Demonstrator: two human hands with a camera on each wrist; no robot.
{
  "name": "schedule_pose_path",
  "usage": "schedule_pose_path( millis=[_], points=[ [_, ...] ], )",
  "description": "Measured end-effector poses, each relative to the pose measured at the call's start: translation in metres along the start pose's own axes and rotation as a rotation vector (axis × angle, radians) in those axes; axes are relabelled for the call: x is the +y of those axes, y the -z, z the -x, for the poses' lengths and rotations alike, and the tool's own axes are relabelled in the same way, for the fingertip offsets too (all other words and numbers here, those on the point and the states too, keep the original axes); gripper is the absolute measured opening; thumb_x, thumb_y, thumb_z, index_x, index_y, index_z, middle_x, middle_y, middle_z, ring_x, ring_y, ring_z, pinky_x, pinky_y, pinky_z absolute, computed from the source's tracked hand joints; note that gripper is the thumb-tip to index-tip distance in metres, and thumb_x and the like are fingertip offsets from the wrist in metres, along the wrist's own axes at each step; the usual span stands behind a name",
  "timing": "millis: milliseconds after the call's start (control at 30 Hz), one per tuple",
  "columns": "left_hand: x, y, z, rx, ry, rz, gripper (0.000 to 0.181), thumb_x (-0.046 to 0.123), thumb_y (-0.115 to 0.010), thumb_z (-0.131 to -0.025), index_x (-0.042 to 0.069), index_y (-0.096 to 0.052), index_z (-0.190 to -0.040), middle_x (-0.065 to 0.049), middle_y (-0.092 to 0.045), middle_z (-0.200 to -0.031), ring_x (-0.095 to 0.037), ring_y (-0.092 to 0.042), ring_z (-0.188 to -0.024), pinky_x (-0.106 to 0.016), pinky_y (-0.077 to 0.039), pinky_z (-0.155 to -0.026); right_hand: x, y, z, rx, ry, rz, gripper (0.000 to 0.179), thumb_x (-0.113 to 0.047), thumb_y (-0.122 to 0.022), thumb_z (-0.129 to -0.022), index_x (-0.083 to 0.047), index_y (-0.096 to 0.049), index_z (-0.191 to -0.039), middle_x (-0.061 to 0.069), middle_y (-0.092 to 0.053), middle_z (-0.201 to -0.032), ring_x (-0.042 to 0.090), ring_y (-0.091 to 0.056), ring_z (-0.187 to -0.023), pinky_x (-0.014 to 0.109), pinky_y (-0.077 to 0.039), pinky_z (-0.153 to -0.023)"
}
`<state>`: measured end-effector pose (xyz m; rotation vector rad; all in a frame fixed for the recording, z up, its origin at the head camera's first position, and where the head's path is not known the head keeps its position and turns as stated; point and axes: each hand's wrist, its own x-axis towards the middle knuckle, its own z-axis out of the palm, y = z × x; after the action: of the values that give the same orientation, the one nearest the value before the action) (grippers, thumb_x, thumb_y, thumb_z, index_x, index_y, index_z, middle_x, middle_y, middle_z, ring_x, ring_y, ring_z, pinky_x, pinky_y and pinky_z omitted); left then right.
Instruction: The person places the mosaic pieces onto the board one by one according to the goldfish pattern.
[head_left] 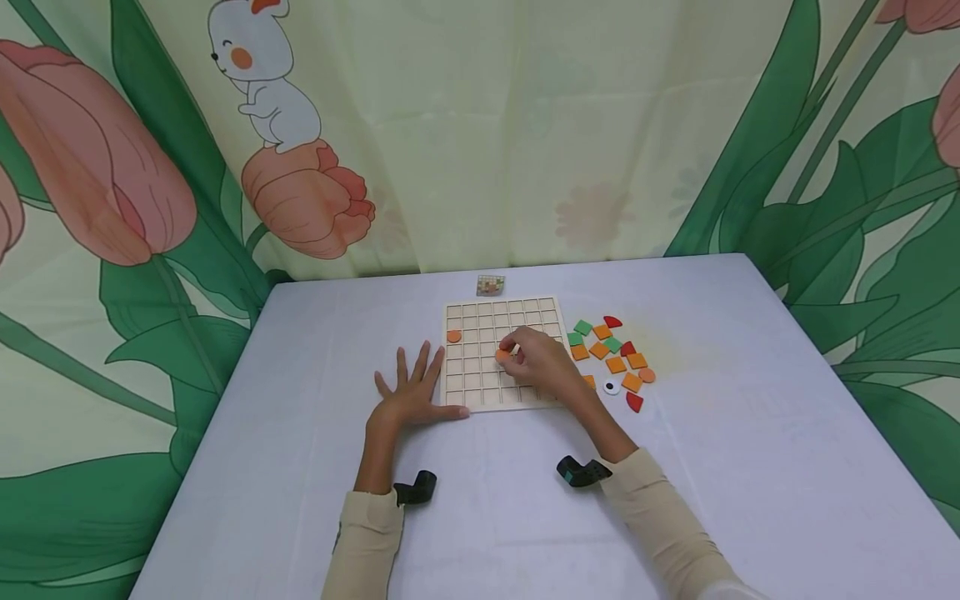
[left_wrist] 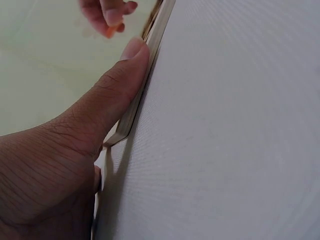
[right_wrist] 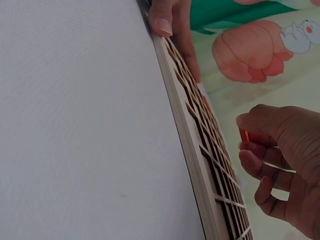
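A pale wooden grid board [head_left: 480, 379] lies on the table. My left hand [head_left: 408, 396], fingers spread, rests at its left side, with the thumb [left_wrist: 117, 80] along the near edge. Over the middle of the board, my right hand [head_left: 540, 360] pinches an orange round piece [head_left: 502, 356] between thumb and fingertips. In the right wrist view this piece [right_wrist: 244, 136] is held above the grid. Another orange round piece [head_left: 453, 337] sits in a cell near the board's left edge.
Right of the board lie several loose pieces: orange squares [head_left: 616, 364], green ones [head_left: 583, 327], red wedges [head_left: 634, 402], an orange round [head_left: 647, 375] and a white eye piece [head_left: 611, 387]. A small patterned card [head_left: 491, 286] lies behind the board. A printed curtain [head_left: 480, 167] hangs at the back.
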<state>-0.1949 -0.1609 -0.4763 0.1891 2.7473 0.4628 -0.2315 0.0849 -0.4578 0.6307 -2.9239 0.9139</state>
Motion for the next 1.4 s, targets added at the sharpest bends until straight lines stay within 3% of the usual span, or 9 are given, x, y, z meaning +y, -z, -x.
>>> schedule_pose_path(
  millis=[667,1167,1400],
  points=[
    [0.000,0.001,0.001,-0.004,-0.023,-0.005,0.118,0.076,-0.065,-0.072,0.026,-0.001,-0.159,-0.004,0.011,-0.166,-0.043,0.024,-0.146,-0.079,0.009,-0.104,-0.023,-0.038,-0.013,-0.035,0.178,0.055,0.019,-0.024,-0.069,-0.090,-0.010,-0.069,-0.102,-0.003,-0.064,-0.096,0.006,-0.051,-0.071,0.020,-0.043,-0.060],
    [-0.002,-0.001,-0.001,-0.006,-0.021,-0.019,0.118,0.078,-0.063,-0.073,0.029,0.001,-0.158,-0.001,0.015,-0.165,-0.042,0.025,-0.146,-0.078,0.010,-0.104,-0.032,-0.048,-0.030,-0.040,0.207,0.121,0.021,-0.028,-0.066,-0.093,-0.011,-0.070,-0.104,-0.003,-0.060,-0.094,0.007,-0.052,-0.073,0.022,-0.046,-0.064],
    [-0.002,-0.002,-0.001,-0.005,-0.023,-0.017,0.117,0.078,-0.063,-0.072,0.029,-0.001,-0.158,-0.001,0.014,-0.165,-0.043,0.025,-0.146,-0.079,0.010,-0.104,-0.036,-0.053,-0.035,-0.058,0.204,0.100,0.022,-0.029,-0.066,-0.093,-0.011,-0.070,-0.104,-0.002,-0.060,-0.098,0.007,-0.053,-0.074,0.022,-0.047,-0.062]
  ],
)
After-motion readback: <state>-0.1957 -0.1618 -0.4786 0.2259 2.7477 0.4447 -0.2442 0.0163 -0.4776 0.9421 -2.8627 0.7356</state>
